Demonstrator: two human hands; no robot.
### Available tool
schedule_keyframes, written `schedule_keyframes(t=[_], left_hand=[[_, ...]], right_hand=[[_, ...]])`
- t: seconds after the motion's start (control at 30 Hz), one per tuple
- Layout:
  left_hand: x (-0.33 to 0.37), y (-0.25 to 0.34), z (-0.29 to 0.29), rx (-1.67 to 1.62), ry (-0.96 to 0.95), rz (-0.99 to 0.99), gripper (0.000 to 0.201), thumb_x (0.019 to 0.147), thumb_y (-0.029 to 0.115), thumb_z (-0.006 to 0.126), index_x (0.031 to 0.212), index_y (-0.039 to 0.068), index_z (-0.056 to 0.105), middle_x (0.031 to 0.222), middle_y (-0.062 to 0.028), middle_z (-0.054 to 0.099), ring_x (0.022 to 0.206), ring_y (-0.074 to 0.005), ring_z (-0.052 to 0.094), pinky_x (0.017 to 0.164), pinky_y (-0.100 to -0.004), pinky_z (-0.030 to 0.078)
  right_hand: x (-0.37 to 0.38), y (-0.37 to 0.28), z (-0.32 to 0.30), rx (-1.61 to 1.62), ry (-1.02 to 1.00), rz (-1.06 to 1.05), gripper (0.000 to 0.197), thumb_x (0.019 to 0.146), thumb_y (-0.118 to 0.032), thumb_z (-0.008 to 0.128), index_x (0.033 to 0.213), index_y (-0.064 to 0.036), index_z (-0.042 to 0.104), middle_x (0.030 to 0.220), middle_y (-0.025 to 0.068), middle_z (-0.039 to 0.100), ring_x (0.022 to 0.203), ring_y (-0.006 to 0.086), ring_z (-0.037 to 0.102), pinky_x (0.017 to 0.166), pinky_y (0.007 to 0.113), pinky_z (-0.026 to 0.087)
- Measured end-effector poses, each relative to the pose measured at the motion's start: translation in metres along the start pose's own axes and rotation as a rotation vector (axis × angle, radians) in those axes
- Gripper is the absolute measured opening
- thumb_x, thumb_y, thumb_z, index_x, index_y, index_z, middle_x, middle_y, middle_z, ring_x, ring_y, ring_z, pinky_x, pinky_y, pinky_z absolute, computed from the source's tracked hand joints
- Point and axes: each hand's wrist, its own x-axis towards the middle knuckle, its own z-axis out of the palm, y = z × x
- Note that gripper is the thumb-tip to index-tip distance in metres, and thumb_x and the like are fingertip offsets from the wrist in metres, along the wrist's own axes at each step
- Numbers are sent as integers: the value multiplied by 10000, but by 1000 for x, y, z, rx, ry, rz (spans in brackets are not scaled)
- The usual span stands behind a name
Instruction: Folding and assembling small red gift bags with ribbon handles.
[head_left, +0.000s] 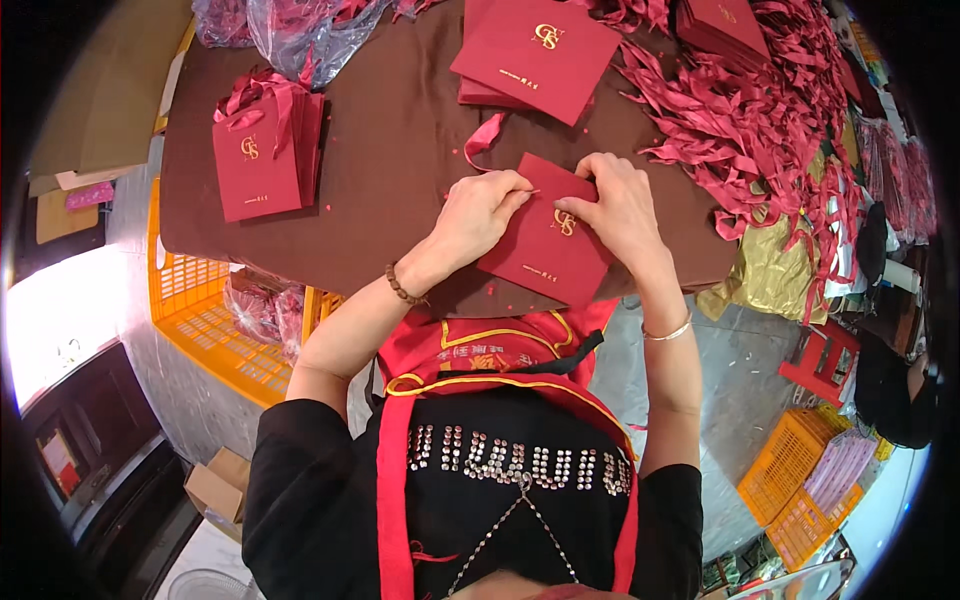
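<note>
A small red paper gift bag (540,262) with gold print lies tilted near the table's front edge. My left hand (475,215) pinches at its upper left part, thumb and forefinger closed on the end of a red ribbon (486,140), which loops up beyond my knuckles. How the ribbon passes through the bag is hidden by my fingers. My right hand (622,208) grips the bag's upper right edge, thumb on the front face and fingers behind. To the left stand several similar bags (258,165) with ribbon handles, close together.
Flat red bags (535,60) are stacked at the far middle, and more bags (725,30) at far right. A heap of red ribbons (740,130) covers the brown tablecloth's (390,130) right side. Clear plastic wrap (310,35) lies far left; an orange crate (215,330) stands below.
</note>
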Motion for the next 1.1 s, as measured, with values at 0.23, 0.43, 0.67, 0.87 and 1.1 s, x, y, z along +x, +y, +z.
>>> schedule_keyframes(t=[0.23,0.43,0.67,0.87,1.1], left_hand=[[3,3,1,-47,24,-117,135,842,68,583,956,8,621,842,-153,662,792,-247,659,679,-319,497],[7,8,-7,-30,-14,-146,154,824,72,607,960,3,630,733,-129,651,642,-160,619,593,-286,471],[7,-1,-1,-29,35,-62,123,827,83,614,928,16,636,758,-117,642,667,-201,617,601,-311,472],[11,5,3,112,115,63,95,825,112,619,874,31,624,812,-110,617,755,-276,614,650,-343,479],[16,10,9,137,187,92,100,813,130,628,859,42,612,797,-99,612,754,-276,603,643,-355,470]], right_hand=[[8,-14,-9,-1,-65,76,294,705,-165,729,856,-20,523,763,101,585,680,268,569,618,363,438],[15,8,-5,368,-279,292,244,760,-95,678,964,4,589,793,47,635,701,86,570,635,237,456],[17,12,-7,594,-379,367,244,797,-78,649,1013,22,597,827,15,623,737,63,558,657,213,458],[15,15,-5,606,-354,330,285,792,-77,659,1050,24,594,841,17,623,746,61,554,663,209,456],[14,6,-8,681,-379,381,273,796,-69,651,1047,17,589,846,15,624,749,56,553,666,207,459]])
